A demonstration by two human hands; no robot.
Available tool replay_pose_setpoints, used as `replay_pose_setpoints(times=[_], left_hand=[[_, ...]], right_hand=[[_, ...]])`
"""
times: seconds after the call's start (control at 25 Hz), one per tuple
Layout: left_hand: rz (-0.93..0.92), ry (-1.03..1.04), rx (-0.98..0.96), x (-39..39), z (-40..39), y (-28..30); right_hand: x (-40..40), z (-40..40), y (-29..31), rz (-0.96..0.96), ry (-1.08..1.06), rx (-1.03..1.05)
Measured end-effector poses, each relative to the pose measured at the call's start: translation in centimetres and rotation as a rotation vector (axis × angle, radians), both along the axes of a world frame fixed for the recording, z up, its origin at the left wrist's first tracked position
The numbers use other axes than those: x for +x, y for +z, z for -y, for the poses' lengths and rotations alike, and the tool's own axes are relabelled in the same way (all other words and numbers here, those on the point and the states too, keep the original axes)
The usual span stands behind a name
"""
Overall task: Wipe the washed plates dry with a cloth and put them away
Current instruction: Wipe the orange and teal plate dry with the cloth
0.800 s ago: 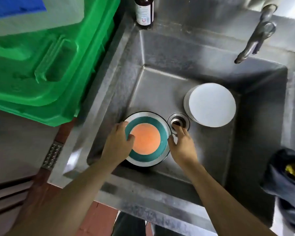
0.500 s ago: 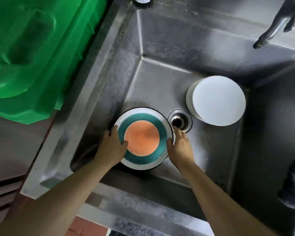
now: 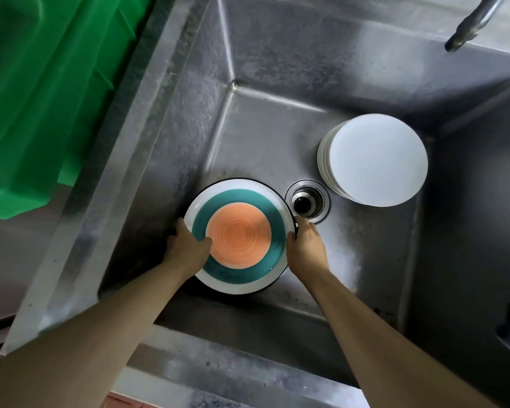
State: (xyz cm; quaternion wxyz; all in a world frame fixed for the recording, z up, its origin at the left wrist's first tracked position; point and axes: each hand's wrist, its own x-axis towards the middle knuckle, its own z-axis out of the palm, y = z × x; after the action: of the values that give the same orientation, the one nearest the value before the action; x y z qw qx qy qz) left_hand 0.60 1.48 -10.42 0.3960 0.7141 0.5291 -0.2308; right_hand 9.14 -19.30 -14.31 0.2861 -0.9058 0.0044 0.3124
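We grasp orange-teal plate point(image 3: 238, 235) at sink point(image 3: 277, 119) floor, near drain point(image 3: 307, 200): left hand point(image 3: 186, 249) thumb over rim, right hand point(image 3: 306, 247) clasping right edge. Risk: wet rim slips, plate drops, chips; knocks white plate stack point(image 3: 374, 160) far right.

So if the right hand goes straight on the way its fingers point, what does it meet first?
Probably the drain. The right hand grips the striped plate by its rim, and its fingers point up the picture toward the drain just beyond them; depth is unclear.
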Motion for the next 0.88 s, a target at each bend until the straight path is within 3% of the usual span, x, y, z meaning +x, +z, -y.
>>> replay_pose_setpoints(times=[0.16, 0.88], left_hand=[[0.031, 0.204, -0.077, 0.2, -0.6, -0.3], [0.236, 0.181, -0.098, 1.1, 0.4, 3.7]], right_hand=[[0.3, -0.3, -0.2, -0.007, -0.093, 0.015], [1.2, 3.7, 4.8, 0.087, -0.283, 0.064]])
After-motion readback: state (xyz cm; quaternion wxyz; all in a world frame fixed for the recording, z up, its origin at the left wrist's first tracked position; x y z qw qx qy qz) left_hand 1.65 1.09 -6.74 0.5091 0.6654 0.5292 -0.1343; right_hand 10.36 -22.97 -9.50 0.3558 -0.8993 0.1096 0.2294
